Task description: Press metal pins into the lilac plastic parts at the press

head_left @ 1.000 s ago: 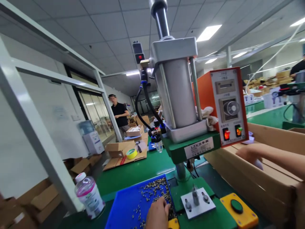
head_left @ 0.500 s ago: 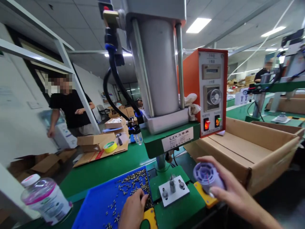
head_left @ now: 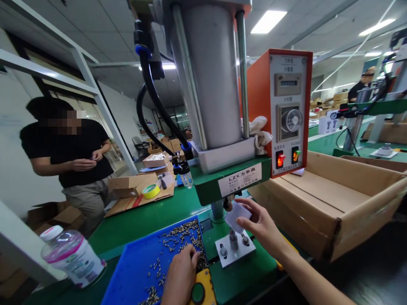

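My right hand [head_left: 259, 226] grips a pale lilac plastic part [head_left: 237, 214] and holds it just above the centre pin of the white fixture plate [head_left: 235, 250] on the green press base. My left hand [head_left: 181, 273] rests with curled fingers in the blue tray [head_left: 130, 275], touching the pile of small metal pieces [head_left: 184, 237]; whether it holds one is hidden. The pneumatic press [head_left: 210, 84] with its grey cylinder stands directly over the fixture.
An orange control box [head_left: 288, 112] is fixed beside the press. A large open cardboard box [head_left: 333, 199] sits at the right. A plastic bottle [head_left: 73, 256] stands at the left, a yellow button box [head_left: 200, 290] near my left hand. A person in black [head_left: 68, 156] stands left.
My right hand has carried the lilac part leftwards from beside the cardboard box to above the fixture pin. The left hand has stayed in the tray. The person at the left has come closer.
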A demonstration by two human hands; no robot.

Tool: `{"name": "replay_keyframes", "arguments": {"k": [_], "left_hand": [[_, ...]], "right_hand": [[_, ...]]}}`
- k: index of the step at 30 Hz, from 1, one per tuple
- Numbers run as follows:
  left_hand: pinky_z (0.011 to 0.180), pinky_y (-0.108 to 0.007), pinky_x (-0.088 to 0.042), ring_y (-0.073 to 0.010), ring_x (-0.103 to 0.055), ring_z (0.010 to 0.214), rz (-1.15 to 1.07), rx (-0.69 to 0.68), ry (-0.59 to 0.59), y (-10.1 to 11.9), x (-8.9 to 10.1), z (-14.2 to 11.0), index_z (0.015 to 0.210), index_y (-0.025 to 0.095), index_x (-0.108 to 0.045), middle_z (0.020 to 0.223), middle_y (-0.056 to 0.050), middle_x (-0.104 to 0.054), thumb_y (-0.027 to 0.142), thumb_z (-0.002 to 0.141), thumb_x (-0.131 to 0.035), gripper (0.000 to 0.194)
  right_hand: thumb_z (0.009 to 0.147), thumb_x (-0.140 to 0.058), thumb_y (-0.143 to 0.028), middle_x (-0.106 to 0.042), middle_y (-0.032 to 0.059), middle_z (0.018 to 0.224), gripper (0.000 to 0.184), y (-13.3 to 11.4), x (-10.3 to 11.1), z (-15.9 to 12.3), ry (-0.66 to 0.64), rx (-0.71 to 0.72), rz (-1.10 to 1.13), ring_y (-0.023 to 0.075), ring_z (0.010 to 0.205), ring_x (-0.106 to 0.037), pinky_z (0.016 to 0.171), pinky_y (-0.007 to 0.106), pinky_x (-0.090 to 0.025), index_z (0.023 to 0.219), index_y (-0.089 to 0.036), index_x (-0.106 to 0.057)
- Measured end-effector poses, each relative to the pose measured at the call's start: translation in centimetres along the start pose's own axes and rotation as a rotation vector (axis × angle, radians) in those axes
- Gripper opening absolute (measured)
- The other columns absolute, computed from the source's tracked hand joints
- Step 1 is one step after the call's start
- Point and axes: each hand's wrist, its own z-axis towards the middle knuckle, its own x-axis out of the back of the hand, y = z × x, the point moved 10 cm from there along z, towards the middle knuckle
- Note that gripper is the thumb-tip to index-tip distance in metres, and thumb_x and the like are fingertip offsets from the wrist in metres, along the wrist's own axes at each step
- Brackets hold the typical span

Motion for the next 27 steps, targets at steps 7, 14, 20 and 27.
{"name": "replay_keyframes", "arguments": {"k": [7,14,20,27], "left_hand": [[0.062,-0.025,-0.029,-0.0137,-0.055,0.068,-0.016,-0.005,0.014,-0.1,0.0,0.1,0.075,0.021,-0.053,0.074,-0.001,-0.065,0.026,0.091,-0.042,0.020],[0.061,-0.025,-0.028,-0.0125,-0.055,0.068,-0.044,0.012,0.059,-0.2,0.2,-1.0,0.073,0.021,-0.053,0.073,0.000,-0.065,0.027,0.090,-0.044,0.020],[0.061,-0.026,-0.028,-0.0134,-0.054,0.068,-0.043,0.016,0.089,-0.1,0.5,-1.7,0.075,0.021,-0.053,0.074,-0.001,-0.064,0.027,0.090,-0.043,0.019],[0.066,-0.027,-0.035,-0.0153,-0.053,0.071,-0.123,-0.006,0.173,0.9,2.9,-3.2,0.077,0.023,-0.049,0.079,-0.002,-0.062,0.038,0.094,-0.031,0.029]], "right_hand": [[0.077,-0.065,-0.031,-0.066,0.0043,0.095,0.046,-1.5,-1.7,0.0,-0.075,0.055,-0.411,0.0172,0.078,-0.059,0.067,0.028,-0.049,0.121,-0.020,-0.056],[0.076,-0.063,-0.027,-0.065,0.0074,0.106,0.045,-3.5,-3.2,-0.8,-0.140,0.279,-0.776,0.0224,0.095,-0.060,0.083,0.034,-0.048,0.120,-0.021,-0.055],[0.079,-0.060,-0.032,-0.066,0.0062,0.097,0.055,0.0,-2.6,-1.1,-0.125,0.203,-0.796,0.0205,0.080,-0.063,0.071,0.032,-0.051,0.130,-0.021,-0.042],[0.078,-0.059,-0.030,-0.061,0.0108,0.121,0.057,1.9,-2.4,-2.5,-0.062,0.177,-0.743,0.0260,0.111,-0.059,0.096,0.041,-0.045,0.131,-0.022,-0.040]]}}
